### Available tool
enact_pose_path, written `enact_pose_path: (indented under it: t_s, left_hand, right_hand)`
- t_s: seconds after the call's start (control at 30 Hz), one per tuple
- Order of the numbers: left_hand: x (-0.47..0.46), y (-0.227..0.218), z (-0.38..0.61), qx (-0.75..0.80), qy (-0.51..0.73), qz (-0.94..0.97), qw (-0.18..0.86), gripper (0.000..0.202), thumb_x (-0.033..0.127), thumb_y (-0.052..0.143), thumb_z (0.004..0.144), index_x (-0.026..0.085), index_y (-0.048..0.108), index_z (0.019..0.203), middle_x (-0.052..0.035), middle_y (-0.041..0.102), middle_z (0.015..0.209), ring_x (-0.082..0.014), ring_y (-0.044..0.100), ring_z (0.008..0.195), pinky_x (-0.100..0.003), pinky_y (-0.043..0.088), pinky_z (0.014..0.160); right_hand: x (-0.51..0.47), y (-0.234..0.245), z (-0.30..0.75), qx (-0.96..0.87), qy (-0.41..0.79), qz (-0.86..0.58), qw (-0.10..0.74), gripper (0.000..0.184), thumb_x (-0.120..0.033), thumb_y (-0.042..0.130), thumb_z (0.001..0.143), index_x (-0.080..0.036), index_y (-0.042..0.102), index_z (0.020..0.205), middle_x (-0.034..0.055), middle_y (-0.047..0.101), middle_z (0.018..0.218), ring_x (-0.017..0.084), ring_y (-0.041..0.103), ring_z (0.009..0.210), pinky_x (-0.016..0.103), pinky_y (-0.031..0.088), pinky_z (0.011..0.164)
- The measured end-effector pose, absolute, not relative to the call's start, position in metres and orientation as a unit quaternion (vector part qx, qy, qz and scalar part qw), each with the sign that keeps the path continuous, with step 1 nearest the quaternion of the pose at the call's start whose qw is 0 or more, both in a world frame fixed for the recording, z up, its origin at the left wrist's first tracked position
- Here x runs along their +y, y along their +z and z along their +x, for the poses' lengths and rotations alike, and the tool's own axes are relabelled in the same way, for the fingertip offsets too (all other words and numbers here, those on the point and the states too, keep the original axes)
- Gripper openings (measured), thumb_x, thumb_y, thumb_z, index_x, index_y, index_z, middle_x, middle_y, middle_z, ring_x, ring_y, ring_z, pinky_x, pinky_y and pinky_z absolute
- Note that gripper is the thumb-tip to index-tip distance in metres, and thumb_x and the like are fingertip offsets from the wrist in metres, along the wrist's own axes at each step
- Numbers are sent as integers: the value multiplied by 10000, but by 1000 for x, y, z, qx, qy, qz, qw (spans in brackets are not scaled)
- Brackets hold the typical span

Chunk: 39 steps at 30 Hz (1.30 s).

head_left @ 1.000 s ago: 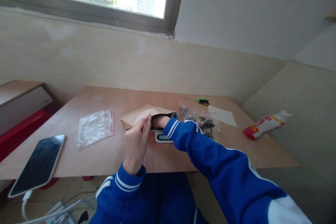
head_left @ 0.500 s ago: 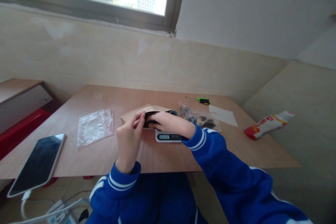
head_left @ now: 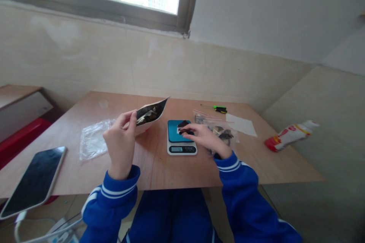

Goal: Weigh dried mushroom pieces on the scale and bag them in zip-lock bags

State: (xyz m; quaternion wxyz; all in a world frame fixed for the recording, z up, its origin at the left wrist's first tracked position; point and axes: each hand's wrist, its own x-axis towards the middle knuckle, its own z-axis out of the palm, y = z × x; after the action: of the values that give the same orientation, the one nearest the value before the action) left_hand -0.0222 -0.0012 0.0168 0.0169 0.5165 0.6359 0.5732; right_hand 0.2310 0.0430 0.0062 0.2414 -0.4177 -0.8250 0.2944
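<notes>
While the paper pouch (head_left: 149, 114) was pinched at its mouth by the left hand (head_left: 121, 144) and held up above the middle of the surface (head_left: 148, 167), dark pieces (head_left: 184, 126) were being set on the small scale (head_left: 181, 136) by the pinched fingers of the right hand (head_left: 203, 138). A second earlier, the pouch had been lying flat over the scale with the right hand deep inside it. Since then it had been lifted off to the left, so the scale's blue top was uncovered.
</notes>
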Motion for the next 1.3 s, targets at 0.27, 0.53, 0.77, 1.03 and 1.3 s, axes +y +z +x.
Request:
enact_pose_path:
  t_s: [0.27,0.53,0.77,1.03,1.3]
  left_hand:
    - [-5,16,-24,639,562,525,20,285,429,527,897,217,706,962,-32,751,876,-179,708,807,-265,547,698]
    - [-6,14,-21,634,555,537,29,277,434,533,894,229,710,954,-22,751,881,-175,709,798,-265,553,698]
    - [-7,12,-21,630,554,544,29,264,426,536,894,234,711,946,-18,751,886,-171,711,793,-255,545,695]
    - [-8,13,-21,627,554,547,31,256,413,538,893,229,711,937,-15,754,870,-173,714,782,-245,540,672]
    - [-9,13,-22,623,556,550,32,255,412,540,890,227,714,918,-20,755,862,-177,713,793,-251,540,671]
  right_hand:
    - [76,-68,203,-868,53,-462,175,266,-310,610,874,-135,679,1062,147,651,1159,267,551,1150,413,399,1003]
    - [84,-71,222,-827,-18,-542,149,416,-381,351,986,-159,649,1171,145,493,1400,306,379,1332,491,275,1093]
    - [89,-71,214,-821,33,-556,122,458,-398,277,1001,-222,666,1166,110,471,1426,301,380,1329,498,287,1073]
    - [101,-70,230,-806,45,-567,165,386,-291,327,991,-213,629,1218,105,538,1359,250,448,1260,422,365,1027]
    - [108,-79,253,-790,21,-601,122,418,-358,311,995,-214,651,1191,128,578,1307,306,473,1229,480,382,990]
